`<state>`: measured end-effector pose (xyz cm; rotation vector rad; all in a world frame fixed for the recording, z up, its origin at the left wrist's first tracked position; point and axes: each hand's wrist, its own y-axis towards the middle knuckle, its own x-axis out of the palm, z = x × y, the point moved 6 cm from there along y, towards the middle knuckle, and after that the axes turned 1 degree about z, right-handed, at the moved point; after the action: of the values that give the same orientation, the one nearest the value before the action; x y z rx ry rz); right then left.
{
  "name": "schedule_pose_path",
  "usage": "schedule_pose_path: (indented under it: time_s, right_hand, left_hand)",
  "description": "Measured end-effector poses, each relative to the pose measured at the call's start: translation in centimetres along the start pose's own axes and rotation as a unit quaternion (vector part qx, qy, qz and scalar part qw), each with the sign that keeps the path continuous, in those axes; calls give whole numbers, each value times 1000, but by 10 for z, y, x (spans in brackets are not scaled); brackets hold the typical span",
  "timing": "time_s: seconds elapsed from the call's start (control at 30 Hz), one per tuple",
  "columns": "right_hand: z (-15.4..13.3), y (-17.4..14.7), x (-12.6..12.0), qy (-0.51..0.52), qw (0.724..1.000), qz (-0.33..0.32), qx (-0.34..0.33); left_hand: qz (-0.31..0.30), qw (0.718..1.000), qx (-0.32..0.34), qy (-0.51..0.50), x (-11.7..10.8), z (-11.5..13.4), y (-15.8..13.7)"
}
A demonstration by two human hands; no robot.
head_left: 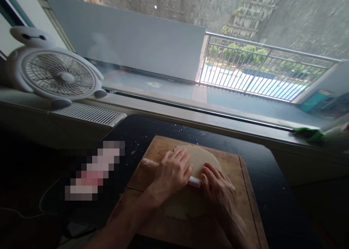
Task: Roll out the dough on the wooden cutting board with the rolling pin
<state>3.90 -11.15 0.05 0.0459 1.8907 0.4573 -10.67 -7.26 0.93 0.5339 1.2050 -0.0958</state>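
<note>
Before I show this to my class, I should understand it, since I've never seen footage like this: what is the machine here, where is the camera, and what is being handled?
There is no machine: these are a person's bare left hand and right hand. The single picture comes from a camera worn on that person's head, looking forward and down, so the forearms enter from the bottom.

On a black table lies a wooden cutting board, and on it a flattened sheet of dough. Both hands lie over a rolling pin across the dough; its printed middle shows between them. Whether the fingers wrap around it, I cannot tell. Beyond the table, at the left, stands a white character-shaped fan.
</note>
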Motion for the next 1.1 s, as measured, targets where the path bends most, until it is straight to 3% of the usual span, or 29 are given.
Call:
schedule_pose_path:
  time_s: [0.17, 0.27, 0.57, 0.67, 0.9, 1.1]
  right_hand:
    - [-18, -39, -2, -17, 998, 21, -51]
    - [-26, -48, -5, -23, 996, 28, -85]
    - [0, 7, 2, -48, 999, -19, 5]
    - [-2, 3, 1, -50, 999, -21, 1]
    - [-21, -37, -3, -22, 1000, -4, -19]
    - [-5, -8, 3, -28, 999, -24, 2]
  left_hand:
    - [-10, 1000, -6, -13, -5, 8, -48]
    - [-7, 1000, -7, -16, -7, 10, -60]
    - [-17, 1000, 1, 3, 5, 0, 6]
    - [-13, 1000, 2, -1, 2, 1, 1]
    - [-24, 1000, -6, -12, -8, 7, -41]
    - [-21, 1000, -4, -2, 0, 3, -9]
